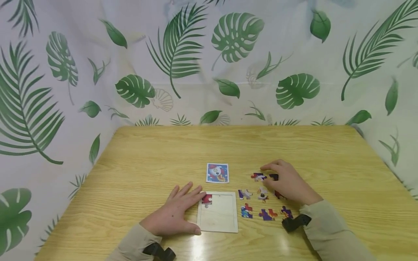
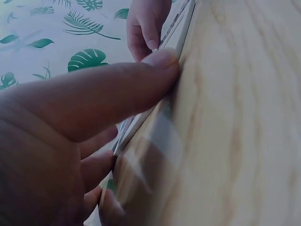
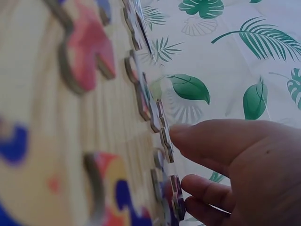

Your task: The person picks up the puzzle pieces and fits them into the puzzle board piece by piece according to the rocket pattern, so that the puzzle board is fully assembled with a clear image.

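Right hand (image 1: 287, 183): grip curled, fingertips on the loose puzzle piece (image 1: 258, 177) lying just ahead. Left hand (image 1: 177, 212): flat, fingers straight, steadying the puzzle tray (image 1: 218, 217) alongside, on the counter (image 1: 156, 152).

Wood, card and printed cloth

Under both hands the table (image 1: 147, 159) is glossy wood-grain; beside the left hand (image 1: 176, 214) a matt pale wooden tray (image 1: 218, 217); by the right hand (image 1: 287, 183) glossy printed pieces (image 1: 266, 214); behind, smooth leaf-print cloth (image 1: 228, 54).
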A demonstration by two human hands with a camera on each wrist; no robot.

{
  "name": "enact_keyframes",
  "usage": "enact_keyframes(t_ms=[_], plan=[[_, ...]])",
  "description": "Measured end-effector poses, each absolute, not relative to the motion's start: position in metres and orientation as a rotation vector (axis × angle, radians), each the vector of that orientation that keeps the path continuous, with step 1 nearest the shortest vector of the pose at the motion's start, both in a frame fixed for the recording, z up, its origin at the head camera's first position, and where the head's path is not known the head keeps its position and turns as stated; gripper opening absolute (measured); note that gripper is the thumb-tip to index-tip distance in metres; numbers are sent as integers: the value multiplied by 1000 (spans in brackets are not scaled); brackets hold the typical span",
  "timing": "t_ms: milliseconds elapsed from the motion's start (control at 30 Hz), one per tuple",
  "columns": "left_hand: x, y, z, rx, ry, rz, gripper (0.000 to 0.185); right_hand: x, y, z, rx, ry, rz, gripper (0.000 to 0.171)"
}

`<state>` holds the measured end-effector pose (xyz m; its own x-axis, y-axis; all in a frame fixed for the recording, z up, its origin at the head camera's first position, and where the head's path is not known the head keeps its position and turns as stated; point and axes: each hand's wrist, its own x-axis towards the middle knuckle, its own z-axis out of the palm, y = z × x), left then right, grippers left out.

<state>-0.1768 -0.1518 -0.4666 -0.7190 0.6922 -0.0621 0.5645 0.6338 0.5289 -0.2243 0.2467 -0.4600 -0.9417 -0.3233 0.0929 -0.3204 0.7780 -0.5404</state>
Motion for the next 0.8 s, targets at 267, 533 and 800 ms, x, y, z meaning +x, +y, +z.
enact_keyframes(t_ms=[267, 533, 800], plan=[[-178, -152, -464, 1022, 2588, 700, 97, -226, 247, -465, -582, 2999, -859, 38], [-175, -153, -465, 1005, 2596, 691, 100, -226, 243, -466, -563, 3028, -837, 34], [-177, -149, -466, 1015, 2574, 729, 98, -223, 243, -465, -514, 3072, -809, 30]])
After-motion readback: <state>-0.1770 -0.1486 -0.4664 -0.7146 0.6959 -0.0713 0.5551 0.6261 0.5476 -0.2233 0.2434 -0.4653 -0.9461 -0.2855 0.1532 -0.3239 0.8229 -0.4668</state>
